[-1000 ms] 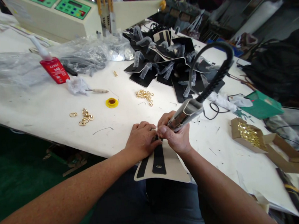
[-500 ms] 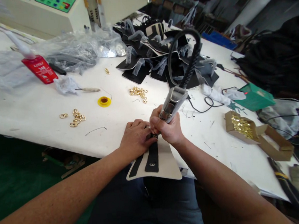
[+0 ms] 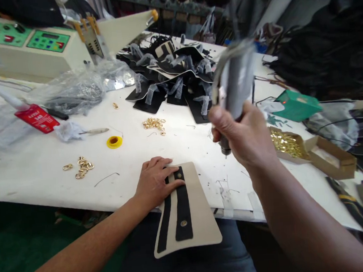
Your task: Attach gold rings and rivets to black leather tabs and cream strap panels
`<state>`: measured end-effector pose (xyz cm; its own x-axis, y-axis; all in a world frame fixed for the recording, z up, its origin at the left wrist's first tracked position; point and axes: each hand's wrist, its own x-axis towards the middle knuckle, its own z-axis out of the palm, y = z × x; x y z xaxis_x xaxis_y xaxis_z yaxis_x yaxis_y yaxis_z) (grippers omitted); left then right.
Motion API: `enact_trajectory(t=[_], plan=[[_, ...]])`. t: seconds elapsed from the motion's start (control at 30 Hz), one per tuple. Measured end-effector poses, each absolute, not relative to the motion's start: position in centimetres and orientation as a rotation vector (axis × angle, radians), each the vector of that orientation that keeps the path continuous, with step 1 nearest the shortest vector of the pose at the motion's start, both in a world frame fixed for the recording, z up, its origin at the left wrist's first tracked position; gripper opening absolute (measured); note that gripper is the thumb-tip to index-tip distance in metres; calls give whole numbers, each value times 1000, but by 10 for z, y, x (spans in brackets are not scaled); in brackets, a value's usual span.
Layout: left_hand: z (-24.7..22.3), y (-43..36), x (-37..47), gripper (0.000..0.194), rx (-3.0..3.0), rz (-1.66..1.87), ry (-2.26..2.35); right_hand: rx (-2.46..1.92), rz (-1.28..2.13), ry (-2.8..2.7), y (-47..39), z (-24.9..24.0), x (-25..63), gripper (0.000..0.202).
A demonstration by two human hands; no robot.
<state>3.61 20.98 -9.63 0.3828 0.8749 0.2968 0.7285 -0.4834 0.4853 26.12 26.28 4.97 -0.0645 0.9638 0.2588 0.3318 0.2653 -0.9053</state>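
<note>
Under my left hand lies a beige panel with two black strips on it, its near end hanging over the table edge. The fingers are spread flat across the strips, close to the upper of two round metal fasteners on the wider strip. My right hand is wrapped round a silver power screwdriver, blurred by motion, its cord rising from the top. The tool's tip points down, held to the right of the panel and apart from it.
Small gold rings and gold clasps lie in piles near a yellow spool. A red glue bottle is at left. Black panels are heaped behind. At right stand a green box and a cardboard box.
My right hand has lifted the screwdriver up and right, away from the panel. My left hand stays on the panel, and the upper fastener now shows. The view has shifted.
</note>
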Motion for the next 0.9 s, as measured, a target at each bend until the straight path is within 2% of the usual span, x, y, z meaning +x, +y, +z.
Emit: enact_trajectory(t=[0.1,0.17,0.33,0.4,0.5,0.7,0.77,0.9], plan=[[-93,207,37,52,2405,739,1387,-1719,444,-1880,260,14,288,45],[-91,205,37,57,2417,702,1383,-1953,309,-2008,256,-20,302,38],[-88,203,42,64,2224,688,1423,-1859,84,-1969,210,-62,305,43],[-86,203,45,59,2092,725,1458,-1806,243,-1862,183,-62,294,40],[-82,205,51,48,1983,766,1483,-1818,710,-1701,154,-60,277,39],[-62,198,53,50,1668,826,1435,-1629,1313,-1315,149,-61,275,71],[-53,192,51,53,1540,837,1396,-1488,1484,-1190,146,-59,278,69],[-32,173,50,63,1360,901,1295,-1092,1783,-911,128,-50,275,52]])
